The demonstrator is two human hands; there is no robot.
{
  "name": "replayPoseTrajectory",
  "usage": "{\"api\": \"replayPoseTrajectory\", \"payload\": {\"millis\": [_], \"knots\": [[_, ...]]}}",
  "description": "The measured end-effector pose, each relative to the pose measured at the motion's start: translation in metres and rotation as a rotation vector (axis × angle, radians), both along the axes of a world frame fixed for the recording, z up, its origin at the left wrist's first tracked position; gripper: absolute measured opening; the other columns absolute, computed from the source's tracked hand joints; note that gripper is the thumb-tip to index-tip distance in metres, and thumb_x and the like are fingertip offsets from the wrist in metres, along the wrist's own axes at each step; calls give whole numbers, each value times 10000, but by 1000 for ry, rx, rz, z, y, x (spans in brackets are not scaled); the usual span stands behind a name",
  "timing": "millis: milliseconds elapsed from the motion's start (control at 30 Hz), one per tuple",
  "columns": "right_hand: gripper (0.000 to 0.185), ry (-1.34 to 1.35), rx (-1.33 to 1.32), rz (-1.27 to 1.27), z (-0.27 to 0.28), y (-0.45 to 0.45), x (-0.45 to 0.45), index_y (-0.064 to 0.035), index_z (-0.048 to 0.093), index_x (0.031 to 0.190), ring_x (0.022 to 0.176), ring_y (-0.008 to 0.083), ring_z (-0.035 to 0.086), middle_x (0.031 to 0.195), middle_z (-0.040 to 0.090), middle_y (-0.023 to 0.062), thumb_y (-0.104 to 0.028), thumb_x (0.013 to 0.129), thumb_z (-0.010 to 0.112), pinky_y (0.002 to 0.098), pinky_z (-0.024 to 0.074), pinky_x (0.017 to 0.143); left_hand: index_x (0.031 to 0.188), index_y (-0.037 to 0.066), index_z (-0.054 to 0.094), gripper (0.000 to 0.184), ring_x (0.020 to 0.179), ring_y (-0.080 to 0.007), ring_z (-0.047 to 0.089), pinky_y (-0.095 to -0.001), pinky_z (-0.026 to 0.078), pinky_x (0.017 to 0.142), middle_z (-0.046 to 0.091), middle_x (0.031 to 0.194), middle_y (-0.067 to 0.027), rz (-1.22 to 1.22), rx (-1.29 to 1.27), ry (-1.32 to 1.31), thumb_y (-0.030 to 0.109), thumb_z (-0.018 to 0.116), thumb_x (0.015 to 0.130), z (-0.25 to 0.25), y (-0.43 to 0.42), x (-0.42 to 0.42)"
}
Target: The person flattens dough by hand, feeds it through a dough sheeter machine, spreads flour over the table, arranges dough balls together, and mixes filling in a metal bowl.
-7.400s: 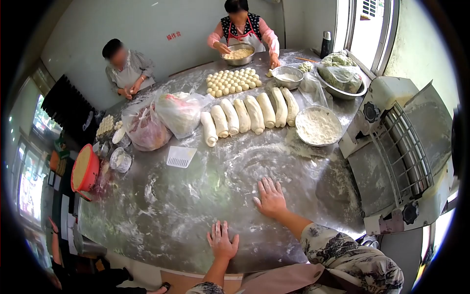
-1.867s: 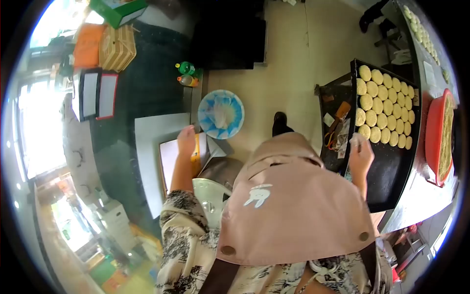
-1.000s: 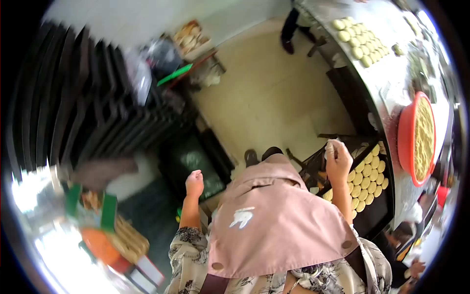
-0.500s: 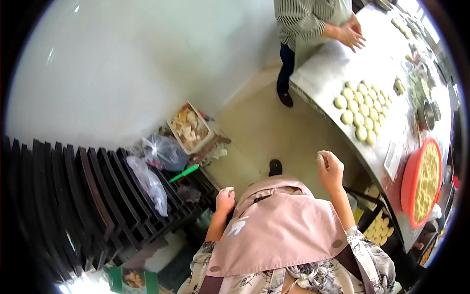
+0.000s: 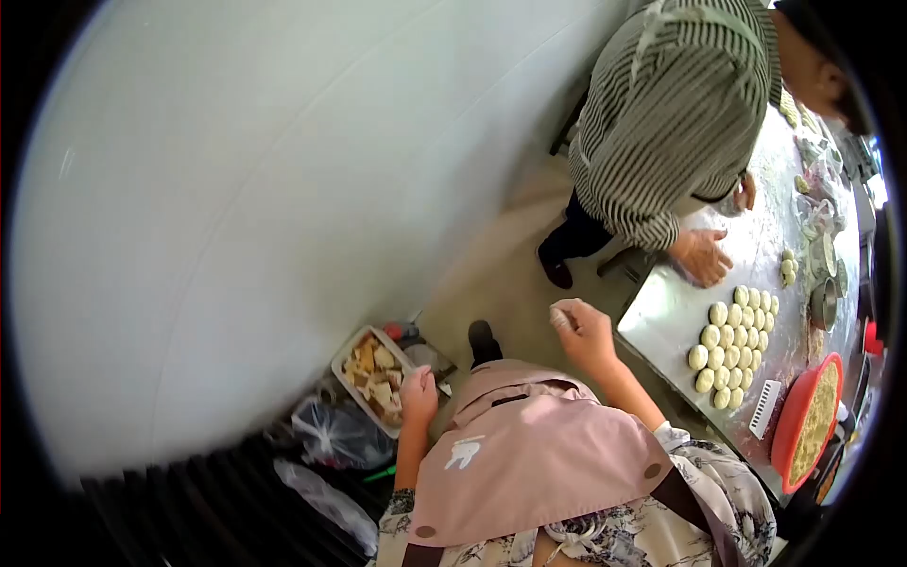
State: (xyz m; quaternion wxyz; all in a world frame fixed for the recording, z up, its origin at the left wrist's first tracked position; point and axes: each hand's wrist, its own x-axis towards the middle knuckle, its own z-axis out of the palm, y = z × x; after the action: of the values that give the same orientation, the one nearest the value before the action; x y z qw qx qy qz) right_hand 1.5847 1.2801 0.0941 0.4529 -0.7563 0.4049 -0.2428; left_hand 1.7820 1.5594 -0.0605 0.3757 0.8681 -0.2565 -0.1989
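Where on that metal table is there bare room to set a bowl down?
The metal table has an open corner between the co-worker's hand and the dough rounds. It's crowded around the red basin and white scraper, and along the far side, with a metal bowl and plastic bags.

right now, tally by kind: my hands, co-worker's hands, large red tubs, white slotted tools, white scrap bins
Your left hand and right hand: 2
Co-worker's hands: 2
Large red tub: 1
White slotted tool: 1
White scrap bin: 1
Total: 7
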Motion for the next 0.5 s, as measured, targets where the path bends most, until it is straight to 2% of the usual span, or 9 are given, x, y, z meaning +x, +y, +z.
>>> {"api": "replayPoseTrajectory", "payload": {"millis": [100, 167, 267, 367, 467, 500], "knots": [[133, -56, 32, 57, 24, -25, 57, -43, 679, 968, 659, 228, 617, 821, 659, 121, -146, 885, 658, 315, 497, 625, 1102, 21, 652, 238, 939, -310, 652, -387, 510, 843, 662, 1038, -179, -166, -99, -38, 148, 591, 910, 38, -104, 79], [119, -32, -88, 94, 36, -52, 95, -45, 667, 963, 663, 261, 610, 812, 646, 126, -133, 884, 650, 333, 489, 614, 1115, 21, 647, 248, 957, -316, 646, -387, 506, 854, 654, 1066, -184, -325, -104, -81, 155, 581, 917, 75, -164, 122], [117, -47, -144, -29, 45, -104, 141, -42, 650, 954, 680, 283, 607, 824, 641, 132, -140, 894, 630, 351, 484, 623, 1118, 25, 649, 255, 987, -327, 635, -392, 501, 872, 652, 1074, -190, -445, -134, -45, 174, 568, 927, 98, -258, 169], [114, -209, -300, -120, 50, -163, 194, -28, 652, 946, 621, 211, 592, 794, 640, 119, -121, 879, 654, 322, 472, 569, 1164, 17, 638, 273, 982, -258, 656, -354, 511, 867, 663, 1087, -180, -530, -118, 5, 159, 578, 939, 123, -342, 190], [118, -304, -363, -205, 73, -244, 253, -20, 654, 931, 600, 180, 583, 774, 648, 109, -127, 881, 648, 303, 467, 567, 1165, 15, 636, 276, 994, -284, 654, -376, 509, 870, 657, 1092, -202, -702, -108, -36, 167, 580, 942, 120, -418, 197], [132, -357, -281, -262, 87, -271, 272, -13, 656, 924, 609, 155, 575, 767, 654, 99, -140, 889, 645, 299, 466, 579, 1150, 18, 642, 271, 1002, -304, 644, -382, 503, 883, 658, 1093, -196, -756, -123, -25, 172, 573, 938, 112, -437, 197]]}}
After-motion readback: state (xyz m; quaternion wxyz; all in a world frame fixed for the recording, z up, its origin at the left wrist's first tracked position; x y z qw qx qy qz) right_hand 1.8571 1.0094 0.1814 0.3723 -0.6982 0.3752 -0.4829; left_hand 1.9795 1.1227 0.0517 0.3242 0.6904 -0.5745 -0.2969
